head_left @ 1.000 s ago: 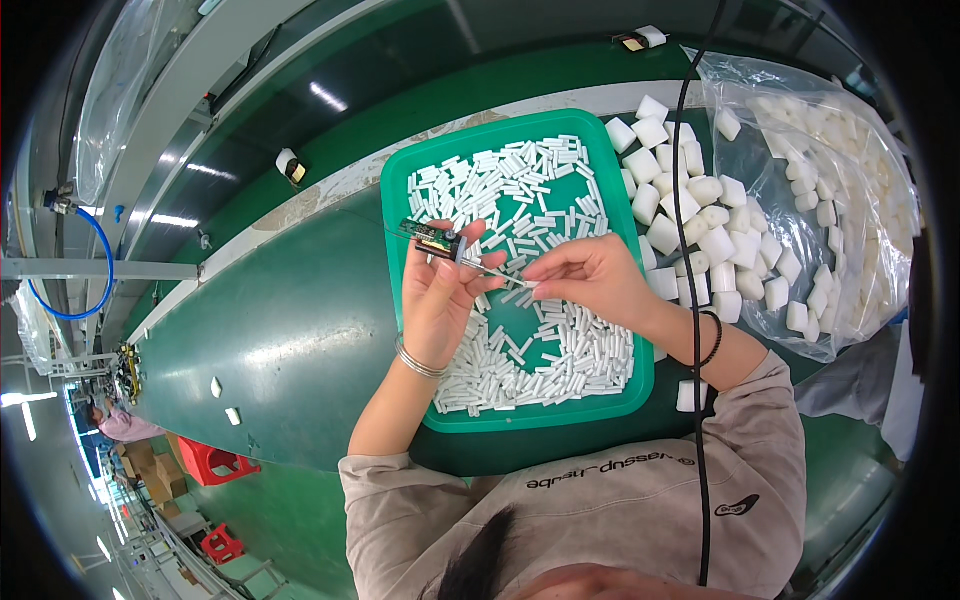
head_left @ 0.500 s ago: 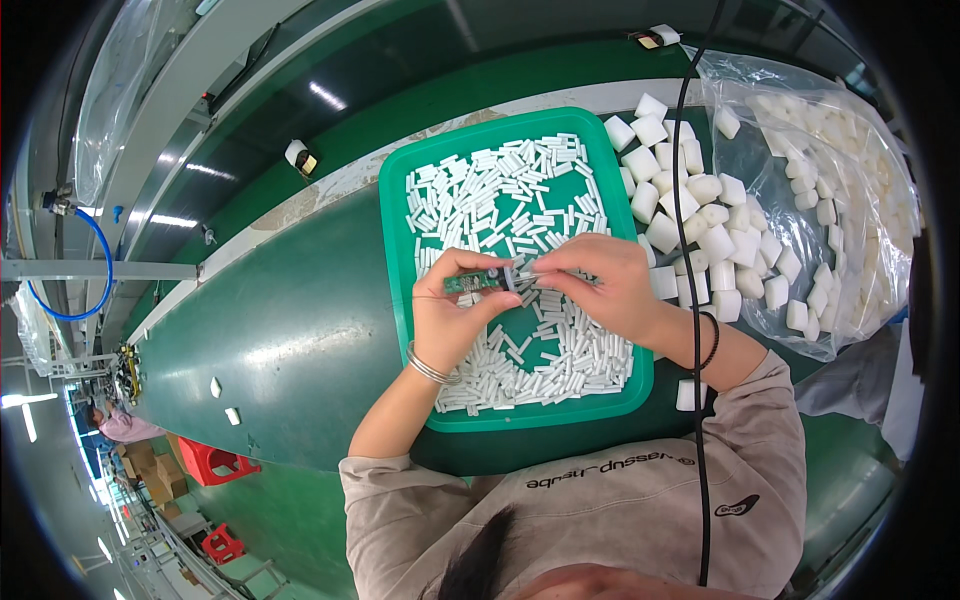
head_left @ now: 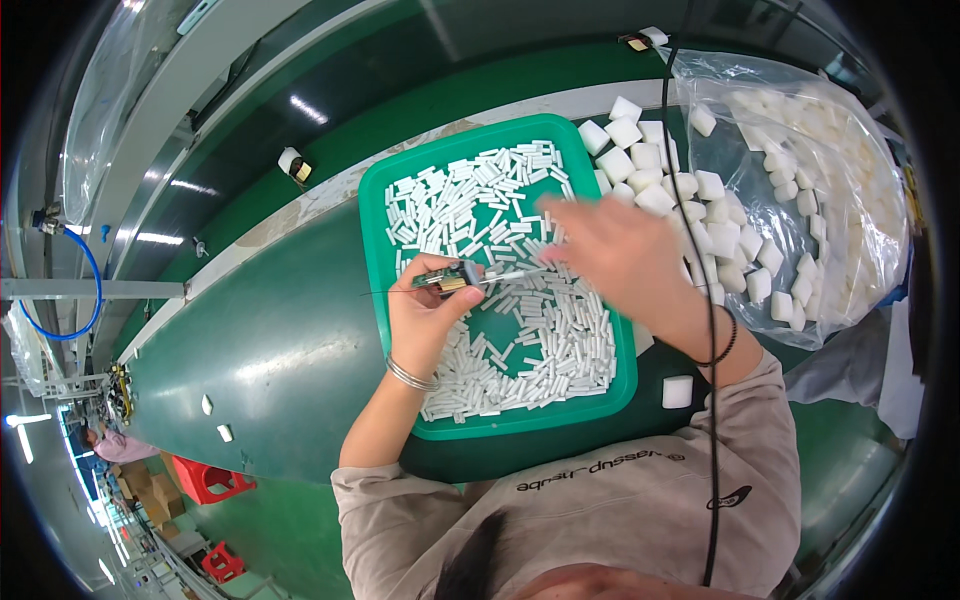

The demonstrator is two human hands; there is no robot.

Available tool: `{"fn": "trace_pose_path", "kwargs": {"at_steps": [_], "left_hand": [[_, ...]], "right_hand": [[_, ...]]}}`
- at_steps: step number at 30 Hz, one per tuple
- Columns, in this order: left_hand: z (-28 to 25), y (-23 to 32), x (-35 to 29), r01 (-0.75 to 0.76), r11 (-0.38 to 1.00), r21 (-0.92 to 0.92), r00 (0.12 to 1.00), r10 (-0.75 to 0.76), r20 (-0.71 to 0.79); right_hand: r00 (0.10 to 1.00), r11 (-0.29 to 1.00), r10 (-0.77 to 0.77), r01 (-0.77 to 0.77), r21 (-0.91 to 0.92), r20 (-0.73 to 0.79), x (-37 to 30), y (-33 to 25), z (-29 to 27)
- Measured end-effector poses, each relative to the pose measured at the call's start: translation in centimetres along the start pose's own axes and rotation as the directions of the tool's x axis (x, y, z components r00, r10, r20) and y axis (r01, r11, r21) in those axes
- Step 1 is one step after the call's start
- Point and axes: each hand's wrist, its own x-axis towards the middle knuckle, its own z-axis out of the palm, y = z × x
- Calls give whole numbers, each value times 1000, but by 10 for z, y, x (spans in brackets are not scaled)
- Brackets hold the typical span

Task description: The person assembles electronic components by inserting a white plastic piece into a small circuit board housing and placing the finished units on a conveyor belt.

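Observation:
My left hand [head_left: 420, 318] is closed, with thumb and fingers pinching a small circuit board [head_left: 452, 280] that has a dark round part at its right end. From that end a pale, thin piece sticks out to the right, white along part of its length. Just right of it is my right hand [head_left: 630, 250], smeared by motion, so its fingers cannot be read. Both hands hover over a green tray [head_left: 374, 240], where many short white tubes [head_left: 565, 345] lie loose, with bare green patches between them.
Chunky white foam-like blocks [head_left: 720, 240] are heaped right of the tray, beside a clear plastic bag [head_left: 850, 190] of more. One block [head_left: 677, 391] sits near the front edge. A black cable [head_left: 712, 430] hangs across the view. Two small devices stand at the back.
My right hand has pulled away from the circuit board, up and to the right. My left hand still holds the board, now turned so a yellowish side shows.

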Motion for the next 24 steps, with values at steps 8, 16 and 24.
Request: {"fn": "trace_pose_path", "kwargs": {"at_steps": [8,16,24], "left_hand": [[1,0,3,-16,1000,4,999,16,-38],[-5,0,2,-21,998,-51,1000,20,-15],[-1,0,0,-134,969,-207,989,144,37]], "right_hand": [[805,828,508,-359,-430,305,-4,54,-16],[852,897,418,-333,-291,315,-1,55,-14],[919,152,134,-390,908,372,0,-4,19]]}}
